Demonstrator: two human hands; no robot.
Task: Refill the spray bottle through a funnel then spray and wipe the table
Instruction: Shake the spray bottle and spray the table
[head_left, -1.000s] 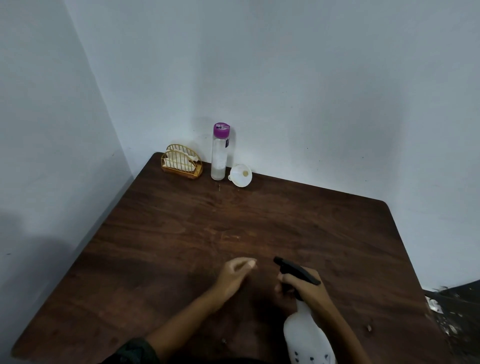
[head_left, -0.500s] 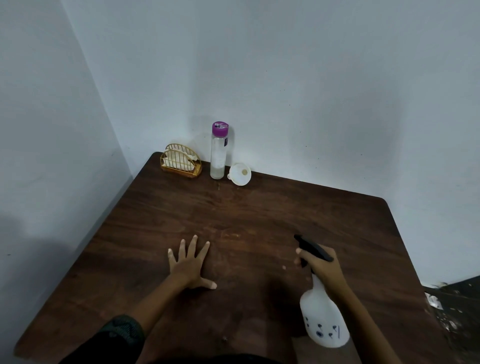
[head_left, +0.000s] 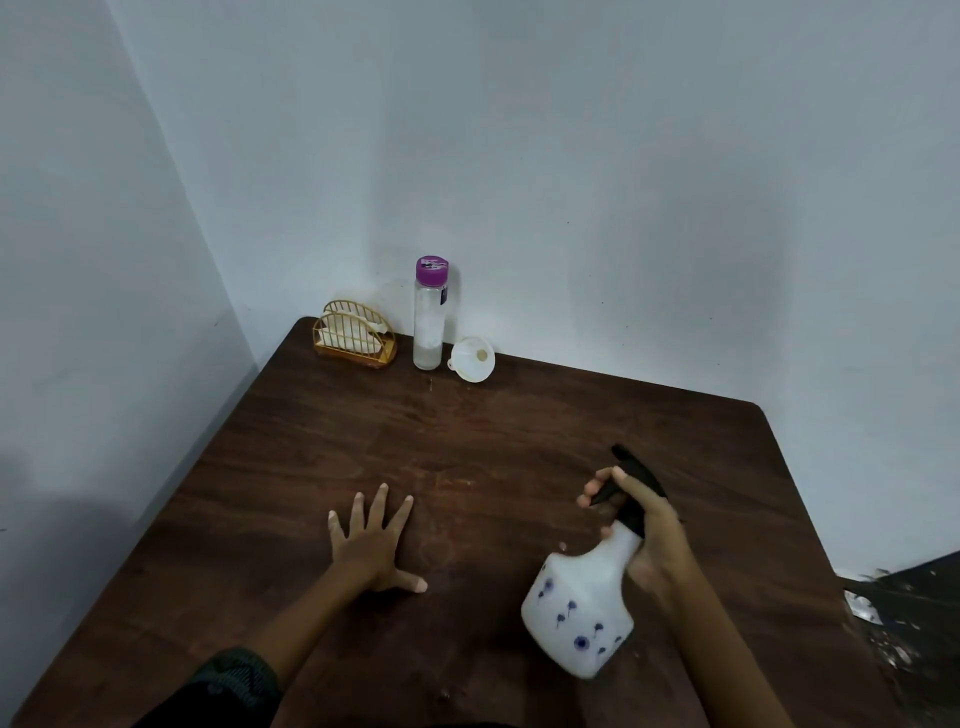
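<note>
My right hand (head_left: 652, 540) grips the neck of a white plastic spray bottle with small blue flower prints and a black trigger head (head_left: 587, 597) — fingers curled over the trigger, bottle tilted, its base lifted toward me above the dark brown wooden table (head_left: 519, 441). My left hand (head_left: 371, 545) lies flat on the tabletop, palm down, fingers spread wide, holding nothing, well apart from the bottle. At the far corner against the pale wall stands a tall clear bottle with a purple cap (head_left: 429, 314). Just beside it on the right lies a white plastic funnel (head_left: 471, 359) on its side — on the left, a gold wire napkin holder with white napkins (head_left: 355, 341).
</note>
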